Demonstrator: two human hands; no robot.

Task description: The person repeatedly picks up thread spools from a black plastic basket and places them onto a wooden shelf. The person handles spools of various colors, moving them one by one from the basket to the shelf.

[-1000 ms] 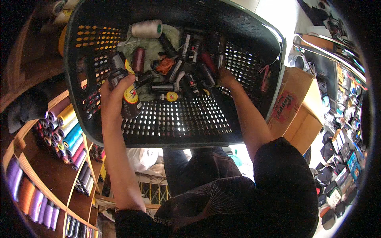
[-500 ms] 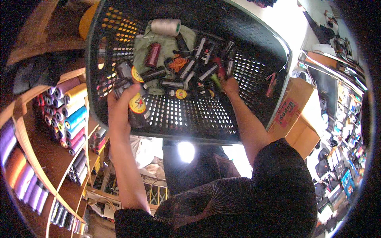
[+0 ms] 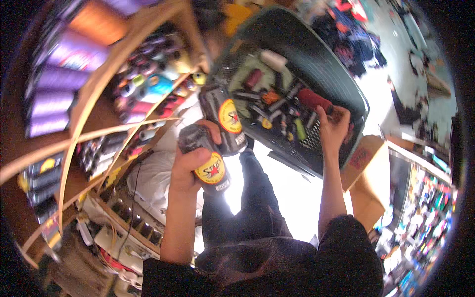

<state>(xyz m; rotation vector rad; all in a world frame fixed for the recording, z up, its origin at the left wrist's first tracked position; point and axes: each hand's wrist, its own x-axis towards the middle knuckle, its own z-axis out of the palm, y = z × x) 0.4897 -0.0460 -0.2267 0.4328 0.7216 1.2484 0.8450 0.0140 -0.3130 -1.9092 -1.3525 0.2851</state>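
Observation:
Two dark thread spools with round yellow labels are in my left hand (image 3: 187, 166): a nearer thread spool (image 3: 194, 138) and a farther thread spool (image 3: 212, 100). Its fingers wrap around them, just left of the dark green plastic basket (image 3: 316, 47). Inside the basket's right half, my right hand (image 3: 334, 127) grips a red thread spool (image 3: 310, 98) by one end. Deeper in the basket lie several dark spools, a white spool (image 3: 273, 60), a smaller red spool (image 3: 253, 78), a tangle of orange thread (image 3: 270, 96) and a lime-green spool (image 3: 300, 129).
Wooden shelves (image 3: 91, 119) with purple, orange, blue and dark spools run along the left. A cardboard box (image 3: 368, 173) stands against the basket's right side. A white bag (image 3: 156, 180) sits below the shelves. Many small colourful items crowd the far right.
My left hand has drawn its two dark spools out of the basket, toward me. My right hand has raised a red spool from the pile. The view has swung left.

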